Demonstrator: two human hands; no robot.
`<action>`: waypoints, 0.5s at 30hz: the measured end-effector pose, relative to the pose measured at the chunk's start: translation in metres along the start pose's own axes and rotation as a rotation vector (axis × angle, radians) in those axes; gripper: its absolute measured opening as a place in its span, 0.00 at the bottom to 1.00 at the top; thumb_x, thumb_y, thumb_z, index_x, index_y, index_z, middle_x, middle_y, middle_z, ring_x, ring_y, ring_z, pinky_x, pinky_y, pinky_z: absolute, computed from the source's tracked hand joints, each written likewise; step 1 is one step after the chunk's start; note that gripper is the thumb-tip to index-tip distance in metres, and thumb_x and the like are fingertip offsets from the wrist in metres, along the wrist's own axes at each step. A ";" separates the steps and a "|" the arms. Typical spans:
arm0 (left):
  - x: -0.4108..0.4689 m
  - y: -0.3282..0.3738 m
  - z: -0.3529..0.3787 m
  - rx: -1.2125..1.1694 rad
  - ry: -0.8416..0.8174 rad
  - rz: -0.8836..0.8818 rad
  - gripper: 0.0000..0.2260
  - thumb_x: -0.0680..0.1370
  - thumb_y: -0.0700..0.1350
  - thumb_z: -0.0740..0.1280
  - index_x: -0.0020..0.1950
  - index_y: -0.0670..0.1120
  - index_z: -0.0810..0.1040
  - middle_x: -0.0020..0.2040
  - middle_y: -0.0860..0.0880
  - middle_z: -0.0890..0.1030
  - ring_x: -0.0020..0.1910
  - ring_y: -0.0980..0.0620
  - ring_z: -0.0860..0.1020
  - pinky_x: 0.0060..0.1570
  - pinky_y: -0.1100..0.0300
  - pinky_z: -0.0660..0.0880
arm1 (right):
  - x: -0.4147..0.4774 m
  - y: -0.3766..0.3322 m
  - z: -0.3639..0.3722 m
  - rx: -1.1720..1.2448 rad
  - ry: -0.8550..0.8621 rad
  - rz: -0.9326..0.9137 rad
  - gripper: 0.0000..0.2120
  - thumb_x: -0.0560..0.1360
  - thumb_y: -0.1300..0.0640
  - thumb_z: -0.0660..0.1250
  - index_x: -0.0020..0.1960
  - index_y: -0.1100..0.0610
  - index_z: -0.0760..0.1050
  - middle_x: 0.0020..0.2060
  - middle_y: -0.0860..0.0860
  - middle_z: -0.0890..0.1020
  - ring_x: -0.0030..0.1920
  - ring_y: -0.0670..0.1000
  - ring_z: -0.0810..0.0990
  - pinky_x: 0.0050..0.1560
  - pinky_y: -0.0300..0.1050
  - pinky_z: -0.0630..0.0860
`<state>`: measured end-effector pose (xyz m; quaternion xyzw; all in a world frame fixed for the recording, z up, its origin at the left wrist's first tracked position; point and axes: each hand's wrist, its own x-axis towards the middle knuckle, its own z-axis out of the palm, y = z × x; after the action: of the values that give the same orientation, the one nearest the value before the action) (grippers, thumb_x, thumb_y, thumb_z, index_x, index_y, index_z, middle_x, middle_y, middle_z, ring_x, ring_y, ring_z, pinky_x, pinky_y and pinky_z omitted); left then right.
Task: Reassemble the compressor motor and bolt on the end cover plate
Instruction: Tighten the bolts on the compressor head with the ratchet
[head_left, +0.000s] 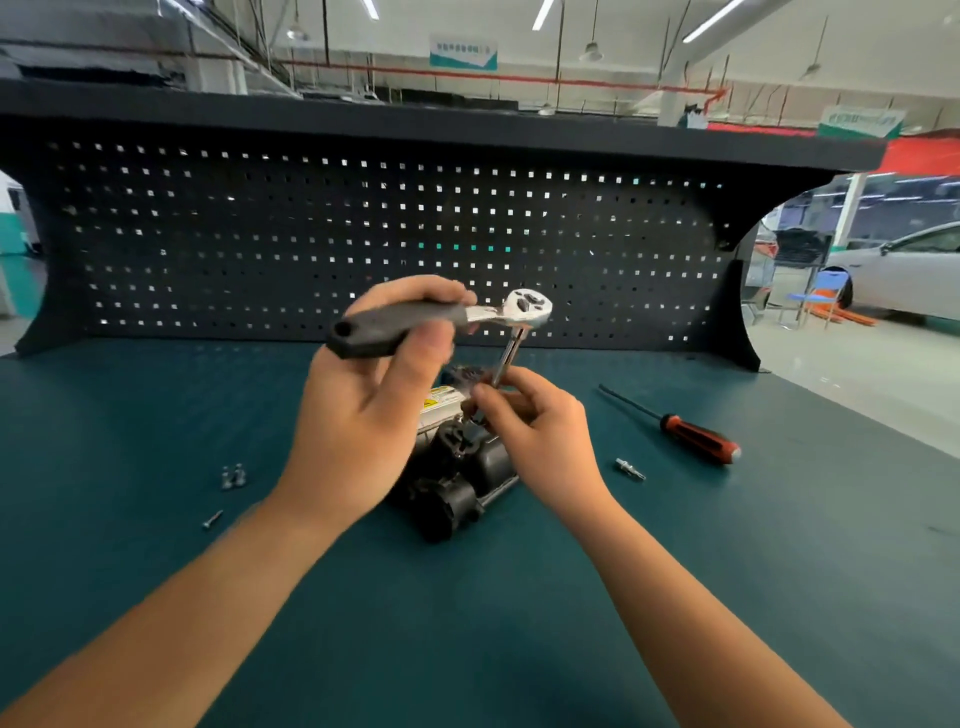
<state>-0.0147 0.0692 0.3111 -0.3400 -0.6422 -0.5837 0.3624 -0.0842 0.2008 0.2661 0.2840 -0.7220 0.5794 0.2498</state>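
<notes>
While tightening a cover bolt, keep the extension bar (511, 358) in line with the bolt and seat the socket fully before swinging the handle; judged necessary given the present lean of the bar. Start under finger pressure, then tighten in short strokes, working crosswise round the plate. Brace the motor (457, 483) against sliding on the desk (156, 415).

Holds the ratchet (525, 307) raised above the motor in the left grip (363, 410), closed fully round the black handle. Pinches the lower end of the bar with the right grip (540, 431), thumb and fingertips closed on it just above the motor's top. Cannot confirm engagement of socket with bolt: hidden behind the fingers.

Finds the motor standing mid-desk, between and partly behind both wrists. Notes two loose bolts (232, 475) and one screw (212, 519) to its left, a small fitting (629, 469) and a screwdriver (696, 439) to its right, all lying apart from the motor.
</notes>
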 end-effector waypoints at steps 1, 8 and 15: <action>0.001 -0.002 -0.002 -0.037 0.028 -0.014 0.12 0.76 0.55 0.61 0.53 0.49 0.74 0.55 0.50 0.79 0.58 0.49 0.77 0.58 0.49 0.75 | -0.001 0.001 0.000 0.009 -0.006 0.006 0.11 0.75 0.62 0.67 0.43 0.46 0.76 0.32 0.39 0.81 0.37 0.35 0.80 0.42 0.29 0.73; 0.029 -0.020 -0.002 -0.392 0.082 -0.189 0.19 0.79 0.58 0.50 0.48 0.48 0.75 0.45 0.53 0.84 0.54 0.53 0.80 0.55 0.56 0.77 | -0.007 0.008 -0.003 0.075 -0.082 0.052 0.17 0.75 0.70 0.64 0.51 0.48 0.74 0.43 0.42 0.82 0.46 0.36 0.81 0.48 0.27 0.73; 0.070 -0.036 -0.006 -0.591 0.057 -0.450 0.24 0.81 0.59 0.43 0.45 0.45 0.72 0.35 0.51 0.82 0.43 0.51 0.83 0.44 0.60 0.79 | -0.007 0.005 -0.001 0.048 -0.031 0.033 0.20 0.73 0.70 0.67 0.48 0.44 0.74 0.41 0.43 0.82 0.43 0.35 0.80 0.46 0.28 0.74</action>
<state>-0.0804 0.0608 0.3543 -0.2636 -0.4943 -0.8182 0.1290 -0.0828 0.2035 0.2584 0.2867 -0.7163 0.5961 0.2220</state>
